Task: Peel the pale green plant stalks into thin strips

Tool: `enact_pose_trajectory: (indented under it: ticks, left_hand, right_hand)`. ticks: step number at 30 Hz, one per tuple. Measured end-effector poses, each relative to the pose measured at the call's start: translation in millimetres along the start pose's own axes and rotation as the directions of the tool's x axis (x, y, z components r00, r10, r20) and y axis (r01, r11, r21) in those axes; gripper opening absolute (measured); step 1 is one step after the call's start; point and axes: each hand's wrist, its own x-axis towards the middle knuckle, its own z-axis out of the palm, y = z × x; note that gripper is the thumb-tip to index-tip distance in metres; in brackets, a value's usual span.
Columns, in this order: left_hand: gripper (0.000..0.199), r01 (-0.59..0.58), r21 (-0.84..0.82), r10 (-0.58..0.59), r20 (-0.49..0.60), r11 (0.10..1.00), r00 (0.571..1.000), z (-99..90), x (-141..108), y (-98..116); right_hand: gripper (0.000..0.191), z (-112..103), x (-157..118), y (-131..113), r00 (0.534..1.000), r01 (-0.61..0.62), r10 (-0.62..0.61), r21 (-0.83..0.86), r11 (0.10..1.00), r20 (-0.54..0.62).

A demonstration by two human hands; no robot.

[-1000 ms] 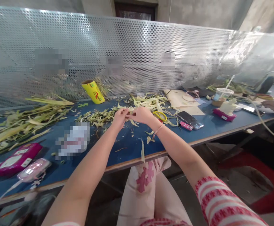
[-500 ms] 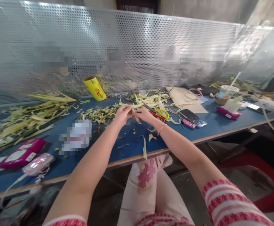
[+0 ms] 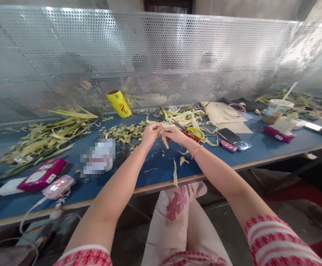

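My left hand (image 3: 152,133) and my right hand (image 3: 174,134) meet over the blue table, fingers closed in a pinch on a pale leaf strip (image 3: 165,142). One end of the strip hangs below the fingertips; the rest is hidden by them. Just beyond my hands lies a pile of pale leaf strips (image 3: 183,116). To its left is a heap of short green twisted pieces (image 3: 127,132). Scissors with red and yellow handles (image 3: 195,133) rest right beside my right hand. Another pale strip (image 3: 175,171) lies near the table's front edge.
Long dried leaves (image 3: 52,136) lie on the left, near a magenta tissue pack (image 3: 43,174) and a pink clear-cased device (image 3: 59,186). A yellow tube (image 3: 119,103) stands tilted by the perforated metal screen (image 3: 172,55). A phone (image 3: 229,136) and a drink cup (image 3: 277,110) are on the right.
The view has shifted slightly, so things sit farther right in the picture. My two hands stay together on the strip, whose hanging end now shows more clearly.
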Motion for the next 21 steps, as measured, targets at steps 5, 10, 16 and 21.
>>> enact_pose_trajectory:
  ticks: [5,10,16,21]
  left_hand:
    - [0.010,-0.168,0.118,0.161,0.069,0.979,0.985,-2.3,-1.6,4.7]
    - [0.012,-0.334,0.276,0.283,0.207,0.901,0.936,2.2,-7.9,8.8]
    - [0.011,-0.387,0.334,0.290,0.306,0.859,0.907,7.1,-13.9,15.3]
    - [0.011,-0.268,0.300,0.227,0.164,0.916,0.960,5.1,-11.0,18.2]
  right_hand:
    - [0.017,-6.6,-3.1,-9.1,0.995,-0.036,0.067,0.358,0.933,-0.075]
    - [0.012,-13.6,-4.6,-14.9,0.988,-0.109,0.150,0.488,0.866,-0.046]
    - [0.022,-18.1,-9.3,-24.1,0.982,-0.128,0.179,0.513,0.849,-0.051]
    - [0.010,-23.8,-7.0,-22.6,0.974,-0.036,0.136,0.462,0.886,-0.184]
